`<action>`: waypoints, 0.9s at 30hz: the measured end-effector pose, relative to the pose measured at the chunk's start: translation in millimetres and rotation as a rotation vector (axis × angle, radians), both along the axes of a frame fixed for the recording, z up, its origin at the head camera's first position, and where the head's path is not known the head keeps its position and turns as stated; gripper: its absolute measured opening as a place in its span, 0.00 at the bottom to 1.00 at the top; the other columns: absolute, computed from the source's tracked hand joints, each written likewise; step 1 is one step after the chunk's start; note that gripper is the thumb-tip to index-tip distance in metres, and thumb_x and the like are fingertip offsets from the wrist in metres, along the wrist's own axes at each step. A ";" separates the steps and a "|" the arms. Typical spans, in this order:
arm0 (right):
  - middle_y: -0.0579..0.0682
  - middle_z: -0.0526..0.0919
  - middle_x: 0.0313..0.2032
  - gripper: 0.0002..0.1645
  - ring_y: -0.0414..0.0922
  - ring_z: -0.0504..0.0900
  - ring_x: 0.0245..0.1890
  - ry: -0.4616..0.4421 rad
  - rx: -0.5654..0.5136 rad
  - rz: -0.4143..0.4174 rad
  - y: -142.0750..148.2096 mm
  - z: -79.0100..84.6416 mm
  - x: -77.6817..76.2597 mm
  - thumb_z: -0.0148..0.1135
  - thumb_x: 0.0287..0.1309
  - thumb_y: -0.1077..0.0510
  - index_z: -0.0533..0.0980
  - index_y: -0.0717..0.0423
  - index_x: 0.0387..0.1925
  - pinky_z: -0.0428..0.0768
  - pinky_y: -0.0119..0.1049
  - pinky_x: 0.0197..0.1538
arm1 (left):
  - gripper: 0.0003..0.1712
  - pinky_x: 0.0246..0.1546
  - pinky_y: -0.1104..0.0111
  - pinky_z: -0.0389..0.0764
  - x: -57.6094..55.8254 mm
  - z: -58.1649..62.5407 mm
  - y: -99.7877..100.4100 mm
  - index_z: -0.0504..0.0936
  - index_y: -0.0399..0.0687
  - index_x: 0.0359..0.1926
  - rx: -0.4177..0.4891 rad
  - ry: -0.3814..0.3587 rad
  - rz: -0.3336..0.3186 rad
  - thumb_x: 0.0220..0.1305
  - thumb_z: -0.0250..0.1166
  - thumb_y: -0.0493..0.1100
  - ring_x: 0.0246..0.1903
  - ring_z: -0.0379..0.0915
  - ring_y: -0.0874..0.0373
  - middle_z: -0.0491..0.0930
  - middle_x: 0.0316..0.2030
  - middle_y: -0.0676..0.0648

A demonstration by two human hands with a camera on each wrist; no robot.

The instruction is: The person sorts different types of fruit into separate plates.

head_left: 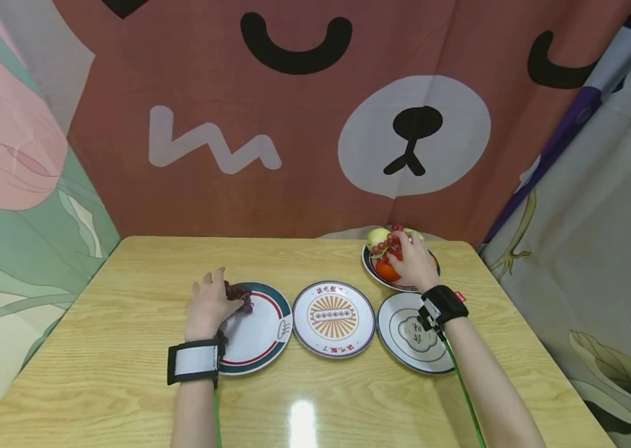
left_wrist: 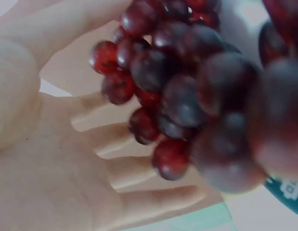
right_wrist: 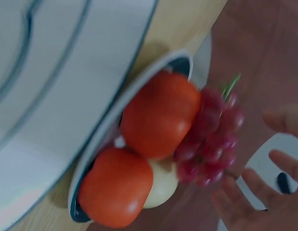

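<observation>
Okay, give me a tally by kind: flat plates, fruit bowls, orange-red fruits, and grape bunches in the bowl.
Flat plates: 3 (left plate, middle plate, right plate)
Fruit bowl: 1
Orange-red fruits, visible ones: 2
Grape bunch in the bowl: 1
Total: 7

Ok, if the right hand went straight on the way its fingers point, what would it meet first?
Probably the red grapes: the right hand is close to that bunch, pointing towards it. Depth is unclear, so I can't tell whether they touch.
</observation>
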State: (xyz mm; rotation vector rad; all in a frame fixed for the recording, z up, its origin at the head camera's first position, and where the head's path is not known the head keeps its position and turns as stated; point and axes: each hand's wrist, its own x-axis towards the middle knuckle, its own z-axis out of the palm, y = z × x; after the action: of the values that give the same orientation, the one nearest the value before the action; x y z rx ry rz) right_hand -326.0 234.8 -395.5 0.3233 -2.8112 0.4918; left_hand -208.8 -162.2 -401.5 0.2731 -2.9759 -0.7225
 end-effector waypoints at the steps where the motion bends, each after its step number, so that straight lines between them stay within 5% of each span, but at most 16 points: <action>1: 0.68 0.63 0.58 0.36 0.66 0.69 0.53 -0.011 -0.002 -0.019 2.0 1.2 -6.6 0.62 0.57 0.57 0.60 0.58 0.65 0.75 0.61 0.50 | 0.46 0.53 0.33 0.66 -0.7 0.3 2.8 0.58 0.36 0.68 -0.005 0.045 -0.016 0.52 0.70 0.45 0.63 0.54 0.23 0.61 0.64 0.26; 8: 0.66 0.49 0.70 0.46 0.72 0.68 0.56 -0.140 0.103 -0.028 7.7 2.1 -37.2 0.59 0.50 0.69 0.56 0.47 0.70 0.73 0.62 0.53 | 0.37 0.61 0.42 0.65 -9.2 -2.9 32.6 0.67 0.36 0.63 -0.034 0.318 -0.190 0.53 0.70 0.41 0.62 0.62 0.28 0.68 0.61 0.28; 14: 0.67 0.58 0.60 0.35 0.69 0.76 0.41 -0.101 0.080 -0.031 13.6 -12.7 -41.4 0.62 0.50 0.72 0.66 0.54 0.60 0.79 0.57 0.45 | 0.36 0.59 0.47 0.70 -12.1 -11.9 64.0 0.67 0.43 0.65 -0.018 0.291 -0.299 0.56 0.69 0.44 0.64 0.63 0.35 0.69 0.63 0.34; 19: 0.65 0.58 0.55 0.28 0.65 0.75 0.38 -0.033 -0.011 -0.100 20.9 -14.3 -34.6 0.66 0.54 0.64 0.68 0.54 0.56 0.79 0.54 0.42 | 0.36 0.55 0.50 0.75 -12.5 -15.7 80.5 0.66 0.47 0.66 -0.023 0.271 -0.314 0.57 0.68 0.46 0.63 0.67 0.41 0.70 0.62 0.38; 27: 0.62 0.61 0.54 0.29 0.65 0.69 0.50 0.188 -0.074 -0.030 -15.8 23.9 -7.0 0.71 0.48 0.64 0.71 0.51 0.53 0.76 0.58 0.51 | 0.37 0.46 0.51 0.79 -12.7 -8.2 83.4 0.68 0.45 0.65 -0.022 0.366 -0.271 0.58 0.66 0.55 0.55 0.75 0.43 0.75 0.58 0.37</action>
State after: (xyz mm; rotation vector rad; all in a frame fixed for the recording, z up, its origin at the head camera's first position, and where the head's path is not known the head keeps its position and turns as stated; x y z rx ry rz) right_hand -333.0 219.0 -371.6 0.2955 -2.6056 0.5276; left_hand -221.5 -78.9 -409.8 -0.2441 -2.6900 -0.6761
